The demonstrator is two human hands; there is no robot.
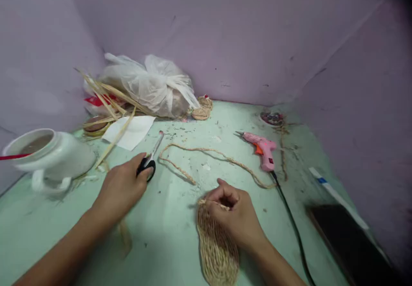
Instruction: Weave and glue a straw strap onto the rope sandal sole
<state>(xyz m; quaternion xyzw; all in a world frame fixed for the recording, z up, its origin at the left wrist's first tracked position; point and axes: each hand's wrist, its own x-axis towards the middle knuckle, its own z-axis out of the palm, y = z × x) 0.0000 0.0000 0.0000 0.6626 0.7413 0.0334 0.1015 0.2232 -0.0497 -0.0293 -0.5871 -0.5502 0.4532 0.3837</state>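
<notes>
My left hand (125, 181) is closed on the black handles of a pair of scissors (150, 161), whose blades point away from me over the table. My right hand (230, 211) pinches a short end of braided straw cord at the top of a sole-shaped piece (217, 247) made of rows of the same cord. Part of that piece is hidden under the right fingers. Between and beyond my hands, a loose length of braided cord (209, 150) curves over the table. A pink glue gun (262, 148) lies to its right, nozzle pointing left.
A white jug (69, 157) of liquid, with a red stick, stands left. Behind are a tied plastic bag (154, 88), dry straw strips (106, 97), white paper (130, 132) and small woven pieces (202, 112). The glue gun's cable (294, 230) runs toward me past a dark flat object (347, 243).
</notes>
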